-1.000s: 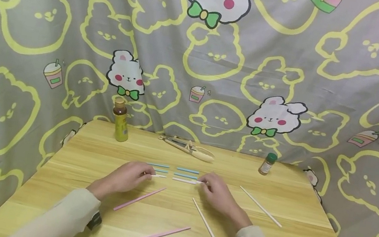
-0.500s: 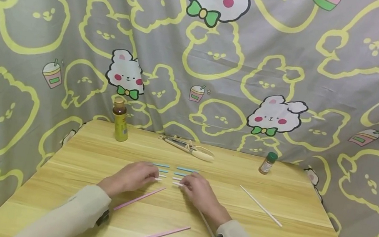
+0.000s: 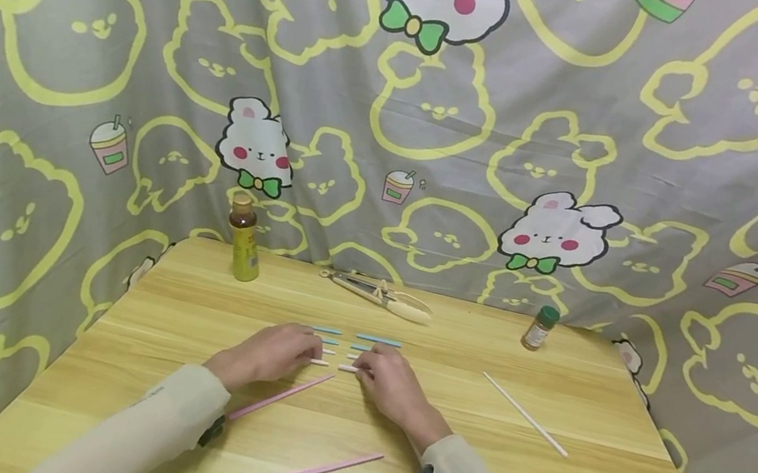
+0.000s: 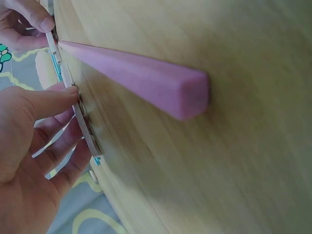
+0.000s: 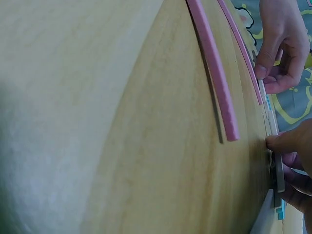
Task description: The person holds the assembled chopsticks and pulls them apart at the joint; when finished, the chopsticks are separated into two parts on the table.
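Observation:
Near the table's middle, my left hand (image 3: 278, 354) pinches a white chopstick (image 3: 320, 362) between thumb and fingers, its tip pointing right. Opposite, my right hand (image 3: 393, 383) pinches another white chopstick (image 3: 346, 368), tip pointing left, with a small gap between the tips. Just beyond lie blue chopsticks (image 3: 379, 341) and more white ones, in two facing groups partly hidden by the hands. In the left wrist view, the left thumb (image 4: 61, 100) presses the near side of the white chopstick (image 4: 87, 127). The right wrist view shows the right hand (image 5: 297, 151) at its right edge.
Pink chopsticks lie slanted, one (image 3: 280, 397) by the left forearm and another (image 3: 322, 472) nearer me. A white chopstick (image 3: 524, 414) lies at right; another (image 5: 263, 217) is beside my right hand. Tongs (image 3: 376, 295), a yellow-labelled bottle (image 3: 245, 242) and a green-capped jar (image 3: 540, 328) stand or lie behind.
Both hands have moved inward and slightly toward me, bringing the white chopstick tips close together in front of the rows. My right forearm now covers the white chopstick lying beside it.

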Tool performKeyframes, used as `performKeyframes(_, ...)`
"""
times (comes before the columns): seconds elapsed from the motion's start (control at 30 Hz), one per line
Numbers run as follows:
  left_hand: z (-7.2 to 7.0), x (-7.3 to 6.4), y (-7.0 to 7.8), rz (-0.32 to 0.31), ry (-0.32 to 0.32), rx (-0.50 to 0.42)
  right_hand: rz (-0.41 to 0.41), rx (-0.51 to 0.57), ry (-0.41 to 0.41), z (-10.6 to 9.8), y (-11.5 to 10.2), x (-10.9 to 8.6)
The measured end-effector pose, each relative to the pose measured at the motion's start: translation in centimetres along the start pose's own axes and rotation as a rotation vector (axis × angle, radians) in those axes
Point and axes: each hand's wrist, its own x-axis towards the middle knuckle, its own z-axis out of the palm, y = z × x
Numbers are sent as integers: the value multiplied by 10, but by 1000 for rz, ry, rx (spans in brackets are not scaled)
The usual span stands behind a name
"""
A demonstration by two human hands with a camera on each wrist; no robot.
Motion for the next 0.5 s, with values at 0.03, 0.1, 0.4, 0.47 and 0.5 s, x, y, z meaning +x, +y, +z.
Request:
performKeyframes(0.03, 0, 0, 0, -4, -4, 1, -1, -2, 4, 0, 0, 0)
performKeyframes(0.1, 1, 2, 0, -12, -9, 2, -3, -9, 7, 0, 0, 0)
performKeyframes(0.4, 3, 4, 1, -30, -22, -7, 8, -13, 8, 2, 1, 0)
performKeyframes(0.47, 2, 4, 1, -27, -22, -13, 11, -13, 10, 2, 1, 0)
performKeyframes(0.5, 2, 3, 1, -26, -21, -18, 11, -11, 12, 2, 1, 0)
